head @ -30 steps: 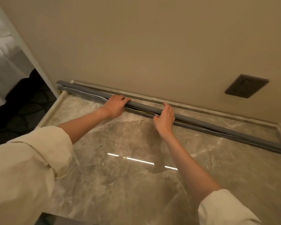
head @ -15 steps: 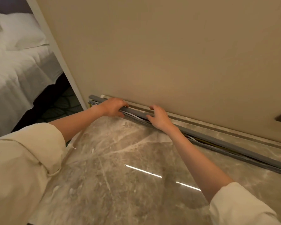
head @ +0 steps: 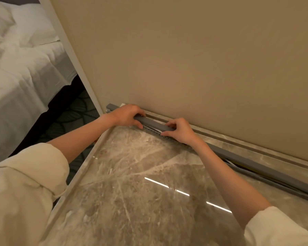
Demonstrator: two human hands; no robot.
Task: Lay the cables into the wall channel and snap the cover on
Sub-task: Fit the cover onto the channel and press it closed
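Fingers and thumbs of the left hand (head: 125,115) and right hand (head: 180,131) pinched the grey cover (head: 154,124) over the slotted channel (head: 152,130), cables (head: 228,161) showing beneath, along the wall (head: 203,68) on a marble surface (head: 140,183).

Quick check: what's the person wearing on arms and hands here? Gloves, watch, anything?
Both hands, left hand and right hand, are bare: no gloves, rings or watch visible. Cream fabric sleeves, left sleeve and right sleeve, are pushed up, leaving the forearms uncovered.
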